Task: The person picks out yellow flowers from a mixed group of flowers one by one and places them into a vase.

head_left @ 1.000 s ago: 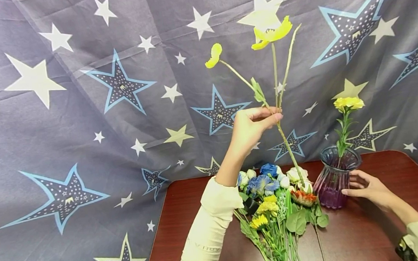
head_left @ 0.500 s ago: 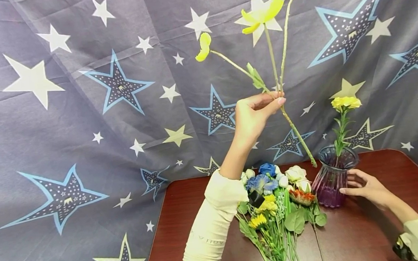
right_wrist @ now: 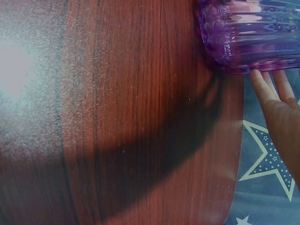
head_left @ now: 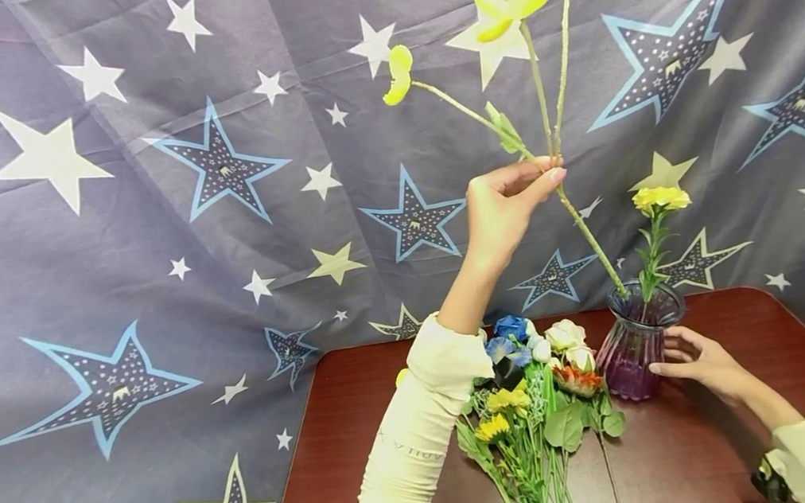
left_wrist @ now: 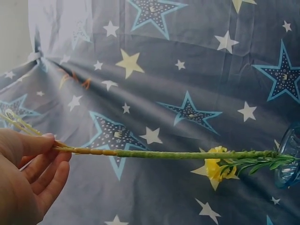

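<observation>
My left hand (head_left: 506, 206) pinches the branching stem of a yellow artificial poppy (head_left: 521, 5) between thumb and fingers, high above the table. Its stem slants down to the right, and its lower end is at the rim of the purple-blue glass vase (head_left: 631, 359); I cannot tell whether the tip is inside. A yellow carnation (head_left: 660, 198) stands upright in that vase. In the left wrist view, the green stem (left_wrist: 178, 155) runs from the fingers toward the vase mouth. My right hand (head_left: 707, 365) touches the vase's right side with fairly straight thumb and fingers.
A pile of artificial flowers lies left of the vase: blue flowers (head_left: 507, 346), white roses (head_left: 566, 334), an orange-red flower (head_left: 577, 380) and yellow flowers (head_left: 507, 400). The brown table (head_left: 359, 415) ends at a star-patterned cloth (head_left: 158, 249) behind.
My left hand has lifted the poppy up and to the right. The stem's lower end has moved from over the flower pile to the vase rim. The right hand stays at the vase.
</observation>
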{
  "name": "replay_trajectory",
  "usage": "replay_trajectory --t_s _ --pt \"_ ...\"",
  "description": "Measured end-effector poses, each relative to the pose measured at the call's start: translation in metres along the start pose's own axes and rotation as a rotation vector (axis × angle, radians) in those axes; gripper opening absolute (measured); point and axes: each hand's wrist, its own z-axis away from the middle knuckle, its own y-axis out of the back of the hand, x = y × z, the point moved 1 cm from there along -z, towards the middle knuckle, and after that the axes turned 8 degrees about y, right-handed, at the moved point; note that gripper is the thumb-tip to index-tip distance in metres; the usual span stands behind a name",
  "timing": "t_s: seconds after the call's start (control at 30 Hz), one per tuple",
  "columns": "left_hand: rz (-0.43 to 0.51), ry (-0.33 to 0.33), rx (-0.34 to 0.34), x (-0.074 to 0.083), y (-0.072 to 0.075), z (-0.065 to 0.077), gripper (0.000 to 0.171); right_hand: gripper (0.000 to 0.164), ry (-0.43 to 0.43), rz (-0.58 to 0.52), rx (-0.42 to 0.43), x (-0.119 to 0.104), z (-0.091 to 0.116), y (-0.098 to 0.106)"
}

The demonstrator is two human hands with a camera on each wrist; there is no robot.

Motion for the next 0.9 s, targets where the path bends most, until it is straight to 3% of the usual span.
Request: replay_trajectory --t_s 0.23,0.9 --pt "-0.03 -0.006 0.001 -0.008 -0.009 -0.001 0.016 0.045 0.022 -0.028 -0.001 0.001 -0.001 -0.001" --pt "-0.286 -0.043 -0.058 -0.022 -0.023 -0.001 0.017 0.046 0.016 0.006 0.002 0.002 -0.001 0.0"
